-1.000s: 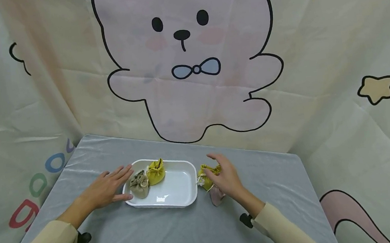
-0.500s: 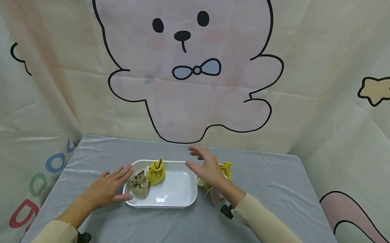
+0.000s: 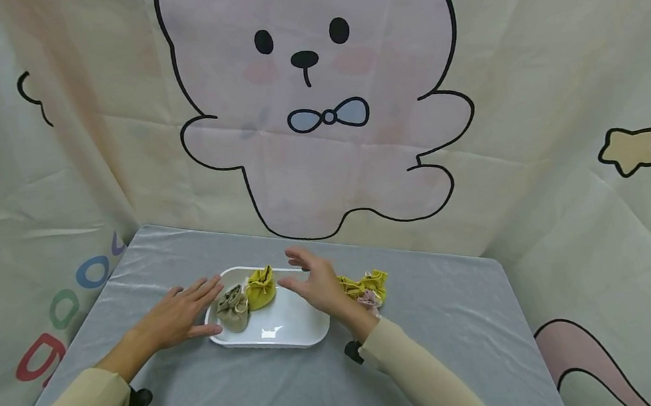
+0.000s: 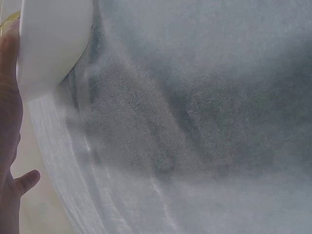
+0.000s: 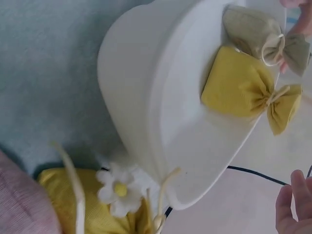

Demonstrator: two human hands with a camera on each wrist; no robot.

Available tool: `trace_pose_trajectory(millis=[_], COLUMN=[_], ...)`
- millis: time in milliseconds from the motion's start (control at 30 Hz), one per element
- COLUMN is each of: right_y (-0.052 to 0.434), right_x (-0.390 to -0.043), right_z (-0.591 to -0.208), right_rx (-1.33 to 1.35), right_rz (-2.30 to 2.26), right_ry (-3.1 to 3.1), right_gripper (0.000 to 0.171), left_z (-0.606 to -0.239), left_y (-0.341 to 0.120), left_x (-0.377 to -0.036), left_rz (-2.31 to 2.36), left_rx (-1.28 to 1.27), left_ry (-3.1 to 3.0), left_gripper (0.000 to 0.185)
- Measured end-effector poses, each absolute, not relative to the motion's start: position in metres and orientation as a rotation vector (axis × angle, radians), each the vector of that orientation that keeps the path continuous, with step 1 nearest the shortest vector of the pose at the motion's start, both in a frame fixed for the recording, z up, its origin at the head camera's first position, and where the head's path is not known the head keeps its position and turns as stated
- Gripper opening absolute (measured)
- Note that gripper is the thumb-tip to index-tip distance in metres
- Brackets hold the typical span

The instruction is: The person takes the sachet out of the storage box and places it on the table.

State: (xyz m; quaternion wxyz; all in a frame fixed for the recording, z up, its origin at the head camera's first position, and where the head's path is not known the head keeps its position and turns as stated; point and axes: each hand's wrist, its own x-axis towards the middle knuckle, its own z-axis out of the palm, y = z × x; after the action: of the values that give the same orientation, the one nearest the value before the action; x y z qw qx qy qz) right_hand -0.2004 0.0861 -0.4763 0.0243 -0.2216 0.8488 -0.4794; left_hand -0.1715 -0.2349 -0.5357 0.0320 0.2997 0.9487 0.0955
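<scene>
A white tray (image 3: 292, 337) sits on the grey table cloth and holds a beige pouch (image 3: 232, 309) and a yellow pouch (image 3: 261, 288). My left hand (image 3: 195, 306) lies flat on the cloth, its straight fingers against the tray's left rim (image 4: 48, 44). Spread and empty, my right hand (image 3: 304, 276) hovers over the tray's right half. In the right wrist view the tray (image 5: 161, 107) holds the yellow pouch (image 5: 243, 87) and the beige pouch (image 5: 253, 31).
Right of the tray lie two yellow pouches (image 3: 374, 282) and a pink pouch (image 3: 368, 300). One yellow pouch (image 5: 92, 204) carries a small white flower. A cartoon-printed backdrop (image 3: 317, 130) stands close behind the table. The table's right edge (image 3: 519, 315) is near.
My right hand has moved left, from the pouches beside the tray to above the tray, holding nothing. The pouches it covered now show. My left hand has stayed still.
</scene>
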Motion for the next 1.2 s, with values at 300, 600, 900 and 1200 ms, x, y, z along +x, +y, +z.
trace_pose_trajectory(millis=[300,600,900,1200], right_y=[0.068,0.053,0.043,0.035], right_x=[-0.212,-0.216,-0.222,-0.223], right_z=[-0.485,-0.49,-0.497,-0.504], right_rx=[-0.613,-0.585,-0.571,-0.608], right_rz=[-1.225,-1.237,-1.216,-1.2], right_ry=[2.654,2.626,2.617,2.653], right_gripper=[0.063,0.064,0.061,0.058], left_z=[-0.536,-0.536,-0.534,-0.535], left_y=[-0.236,-0.234,-0.234,-0.234], left_x=[-0.171,-0.171,-0.171,-0.171], left_rz=[0.297,0.298,0.288,0.284], left_rx=[0.929,0.909,0.912,0.918], left_ry=[2.92,2.914,2.921,2.933], left_gripper=[0.087,0.088,0.088,0.087])
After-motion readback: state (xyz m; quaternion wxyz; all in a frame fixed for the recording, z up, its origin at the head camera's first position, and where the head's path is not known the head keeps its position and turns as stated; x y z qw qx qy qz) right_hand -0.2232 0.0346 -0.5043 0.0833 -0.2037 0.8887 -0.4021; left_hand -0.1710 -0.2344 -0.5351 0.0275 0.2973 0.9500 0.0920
